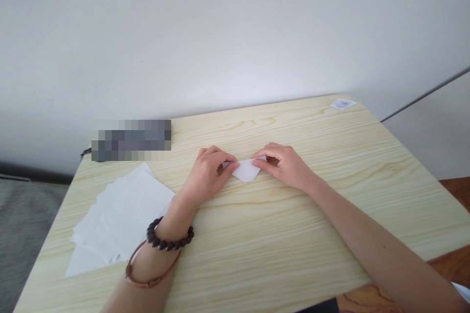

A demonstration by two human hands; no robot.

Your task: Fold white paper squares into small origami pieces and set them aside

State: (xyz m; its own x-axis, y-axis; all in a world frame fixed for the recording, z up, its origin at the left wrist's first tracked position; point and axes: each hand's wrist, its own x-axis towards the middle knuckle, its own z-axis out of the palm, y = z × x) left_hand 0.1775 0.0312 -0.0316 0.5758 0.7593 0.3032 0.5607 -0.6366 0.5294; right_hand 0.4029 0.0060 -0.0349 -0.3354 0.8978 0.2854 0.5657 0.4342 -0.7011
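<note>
A small folded white paper (pixel 245 170) lies on the light wooden table (pixel 293 215), its point facing me. My left hand (pixel 207 173) pinches the paper's left corner with fingers curled. My right hand (pixel 284 164) pinches its right corner in the same way. Both hands rest on the tabletop near its middle. My left wrist wears a dark bead bracelet (pixel 169 238) and a thin brown cord.
A loose stack of white paper sheets (pixel 117 220) lies at the table's left. A small white square slip (pixel 342 103) sits at the far right corner. A blurred-out object (pixel 131 140) lies at the far left edge. A pale wall stands behind the table.
</note>
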